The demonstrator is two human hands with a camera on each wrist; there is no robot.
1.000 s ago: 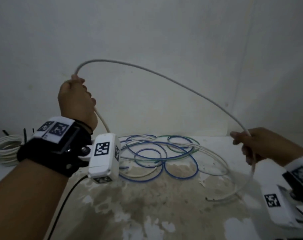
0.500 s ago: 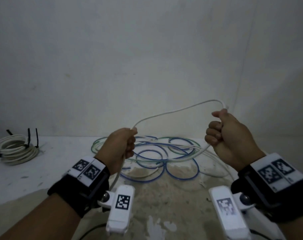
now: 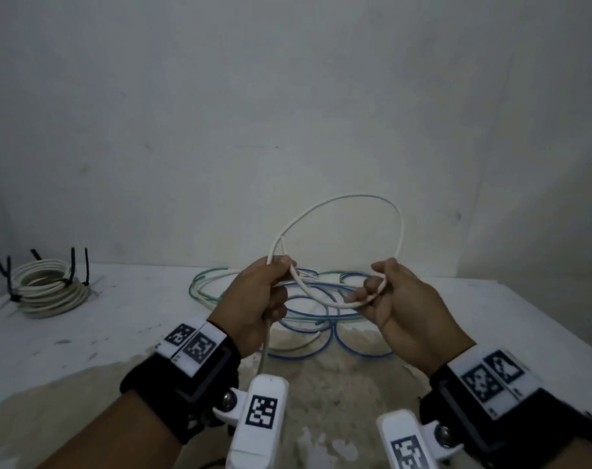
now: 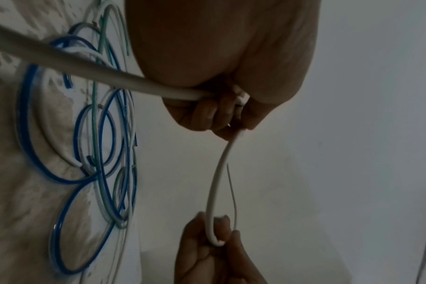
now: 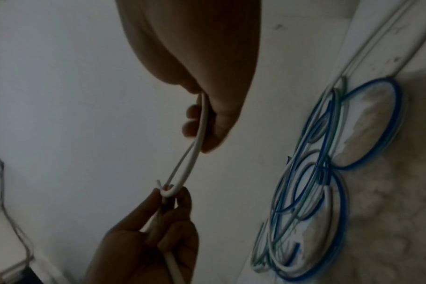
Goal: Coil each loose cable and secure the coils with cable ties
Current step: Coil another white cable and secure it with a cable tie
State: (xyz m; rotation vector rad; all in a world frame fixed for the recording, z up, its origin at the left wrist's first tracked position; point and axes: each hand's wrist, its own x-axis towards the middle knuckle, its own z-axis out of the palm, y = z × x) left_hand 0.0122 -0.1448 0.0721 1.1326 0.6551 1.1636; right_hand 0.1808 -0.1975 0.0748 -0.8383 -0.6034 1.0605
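Note:
I hold a white cable (image 3: 350, 197) bent into one loop above the table. My left hand (image 3: 259, 294) grips it where the loop crosses, and a tail of the same cable hangs down past my wrist. My right hand (image 3: 387, 292) pinches the loop's lower right curve between thumb and fingers. In the left wrist view the white cable (image 4: 215, 184) runs from my left fingers down to the right hand (image 4: 213, 242). The right wrist view shows the white cable (image 5: 197, 142) stretched between both hands, with the left hand (image 5: 173, 198) below.
Loose blue, green and white cables (image 3: 308, 309) lie tangled on the table (image 3: 118, 319) behind my hands. A white coil (image 3: 47, 291) bound with black cable ties (image 3: 73, 265) rests at the far left. A bare wall stands close behind.
My hands came down and together from a wide spread. The long arc of white cable has closed into a small loop held between them.

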